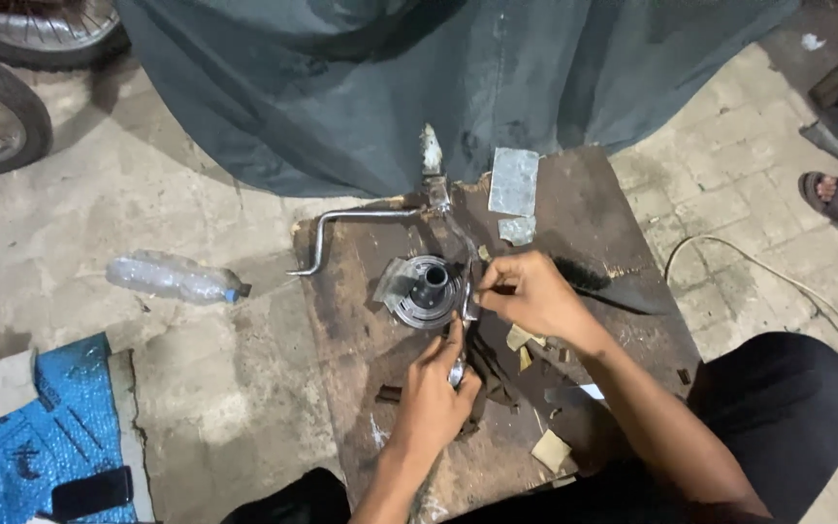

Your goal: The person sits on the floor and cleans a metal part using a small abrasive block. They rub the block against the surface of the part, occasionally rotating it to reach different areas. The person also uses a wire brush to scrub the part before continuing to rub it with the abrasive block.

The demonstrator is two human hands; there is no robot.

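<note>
Left hand [435,388] is wrapped round a small metal part low on the oily wooden board [613,209]. Right hand [533,293] pinches a thin metal tool beside the round clutch-like hub [427,291] mid-board. Behind it, a bent steel crank rod [341,228] and a grey cover [390,87].

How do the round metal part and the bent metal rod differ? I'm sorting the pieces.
The round metal part is squat, ringed and hollow; the bent metal rod is thin and cranked. The part lies by both hands; the rod overhangs the board's edge. Both are grey metal.
</note>
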